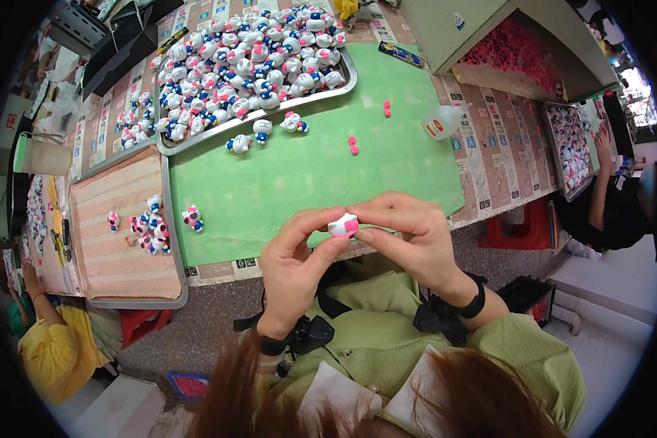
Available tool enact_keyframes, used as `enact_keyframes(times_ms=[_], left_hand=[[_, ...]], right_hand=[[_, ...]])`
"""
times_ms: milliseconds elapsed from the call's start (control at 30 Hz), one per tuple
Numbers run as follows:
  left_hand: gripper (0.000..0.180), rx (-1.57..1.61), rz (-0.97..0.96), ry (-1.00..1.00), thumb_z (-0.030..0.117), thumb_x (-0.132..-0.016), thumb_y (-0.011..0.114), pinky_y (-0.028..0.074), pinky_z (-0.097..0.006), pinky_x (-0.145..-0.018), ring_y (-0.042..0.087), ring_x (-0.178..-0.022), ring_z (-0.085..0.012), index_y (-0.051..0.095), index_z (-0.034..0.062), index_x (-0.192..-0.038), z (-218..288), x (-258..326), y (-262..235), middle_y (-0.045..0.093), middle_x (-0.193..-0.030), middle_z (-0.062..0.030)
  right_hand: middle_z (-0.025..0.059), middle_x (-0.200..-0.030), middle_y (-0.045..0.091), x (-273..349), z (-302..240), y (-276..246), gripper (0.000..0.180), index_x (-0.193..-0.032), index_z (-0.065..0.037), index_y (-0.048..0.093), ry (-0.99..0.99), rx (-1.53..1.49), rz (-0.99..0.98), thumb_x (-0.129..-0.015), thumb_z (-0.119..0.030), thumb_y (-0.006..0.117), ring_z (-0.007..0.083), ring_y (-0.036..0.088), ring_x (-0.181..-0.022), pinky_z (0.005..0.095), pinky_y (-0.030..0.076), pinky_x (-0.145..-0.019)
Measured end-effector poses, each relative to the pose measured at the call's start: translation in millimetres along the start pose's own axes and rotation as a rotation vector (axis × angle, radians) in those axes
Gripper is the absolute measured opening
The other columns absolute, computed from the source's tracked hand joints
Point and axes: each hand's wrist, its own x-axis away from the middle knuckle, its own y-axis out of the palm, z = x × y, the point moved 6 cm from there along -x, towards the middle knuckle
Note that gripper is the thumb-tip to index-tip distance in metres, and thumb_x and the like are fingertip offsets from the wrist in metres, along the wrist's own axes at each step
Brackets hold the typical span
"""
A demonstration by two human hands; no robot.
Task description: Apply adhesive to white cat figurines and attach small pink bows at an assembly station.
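Near the front edge of the green mat (pixel 285 179), both hands meet around a small white figurine head with a pink part (pixel 341 227). My left hand (pixel 297 248) pinches it from the left with thumb and forefinger. From the right, the thumb and forefinger of my right hand (pixel 409 235) close on its pink side. Beyond the hands, a pink bow-shaped piece (pixel 353 145) lies on the mat, and another pink bow piece (pixel 387 109) sits farther back. Several white and blue figurines, one of them upright (pixel 262 131), stand or lie before the heaped tray.
A metal tray (pixel 352 71) heaped with figurines stands at the back. Left is a cloth-lined tray (pixel 113 255) with several pink-bowed figurines. A clear bottle (pixel 441 123), a dark tube (pixel 401 54) and an open box of pink pieces (pixel 507 62) are right. Other people sit at both sides.
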Motion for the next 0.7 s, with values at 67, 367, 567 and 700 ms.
enact_keyframes(times_ms=[67, 367, 567, 700], left_hand=[[0.026, -0.017, -0.015, 0.041, -0.002, -0.073, 0.060, 0.040, -0.023, -0.074, 0.051, -0.086, -0.0132, 0.056, -0.0017, -0.098, 3, -1, 0, 0.056, -0.095, -0.0088], [0.026, -0.095, -0.005, 0.137, -0.003, -0.071, 0.061, 0.041, -0.024, -0.073, 0.054, -0.084, -0.0147, 0.058, -0.0006, -0.096, 11, 1, 0, 0.058, -0.092, -0.0100], [0.026, -0.113, -0.011, 0.198, -0.004, -0.069, 0.062, 0.042, -0.024, -0.072, 0.054, -0.082, -0.0152, 0.058, 0.0002, -0.095, 13, 2, 1, 0.058, -0.091, -0.0104], [0.027, -0.087, -0.010, 0.181, -0.004, -0.069, 0.062, 0.042, -0.024, -0.072, 0.054, -0.083, -0.0153, 0.058, 0.0002, -0.095, 12, 2, 0, 0.058, -0.091, -0.0108]], right_hand=[[0.0102, -0.083, 0.061, 1, -1, 0, 0.024, -0.094, -0.002, 0.062, -0.006, 0.005, 0.003, -0.071, 0.001, 0.058, 0.0151, 0.057, -0.073, 0.0244, 0.045, -0.062], [0.0098, -0.081, 0.061, 3, -1, 2, 0.024, -0.095, -0.003, 0.062, -0.027, -0.001, 0.014, -0.071, 0.002, 0.058, 0.0130, 0.057, -0.069, 0.0226, 0.045, -0.058], [0.0108, -0.083, 0.061, 4, -1, 2, 0.023, -0.094, -0.003, 0.062, -0.037, -0.014, 0.001, -0.071, 0.002, 0.058, 0.0144, 0.058, -0.071, 0.0231, 0.046, -0.059], [0.0116, -0.085, 0.061, 3, -2, 2, 0.023, -0.093, -0.003, 0.062, -0.043, -0.011, -0.012, -0.071, 0.002, 0.058, 0.0156, 0.059, -0.074, 0.0235, 0.046, -0.061]])
